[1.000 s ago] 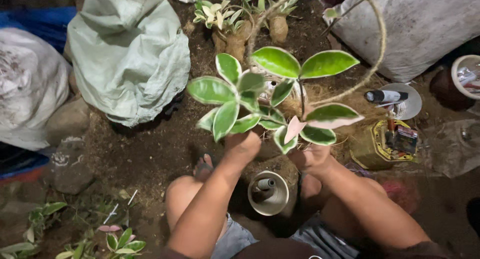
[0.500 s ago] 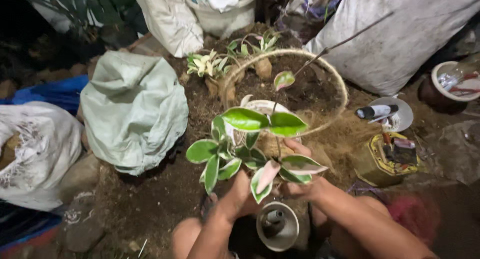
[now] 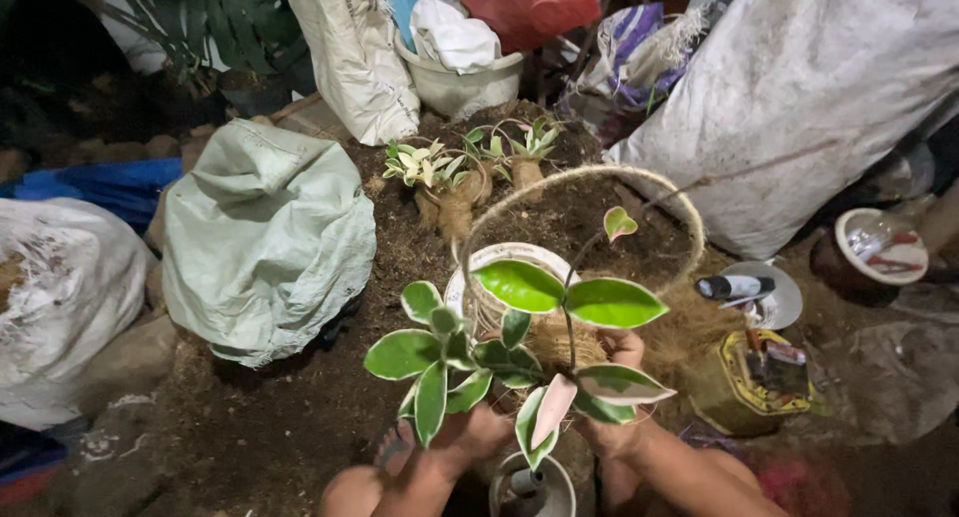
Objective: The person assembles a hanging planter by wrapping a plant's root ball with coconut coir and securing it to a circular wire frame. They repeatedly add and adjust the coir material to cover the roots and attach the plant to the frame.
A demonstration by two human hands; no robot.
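Note:
A small plant with green-and-cream variegated leaves [image 3: 519, 352] is held up between both hands, its fibrous root ball [image 3: 554, 342] partly hidden by leaves. My left hand [image 3: 478, 429] grips it from the lower left, my right hand [image 3: 619, 417] from the right. A long thin stem arches up into a woven ring [image 3: 584, 182]. Right behind the plant stands a white pot [image 3: 499, 259]. Below my hands sits a round cup-like container [image 3: 534, 487].
A soil heap [image 3: 559, 217] holds two small potted plants [image 3: 445, 177]. Pale green sack [image 3: 265, 232] and white sack [image 3: 60, 297] lie left; a big white sack [image 3: 799, 107] right. A yellow tin [image 3: 749, 377], a metal lid with a marker [image 3: 759, 292] and a bowl [image 3: 879, 247] are at right.
The view has tilted up, showing more of the sacks and the bucket behind. The plant in both hands now sits lower in the picture, close in front of the white pot.

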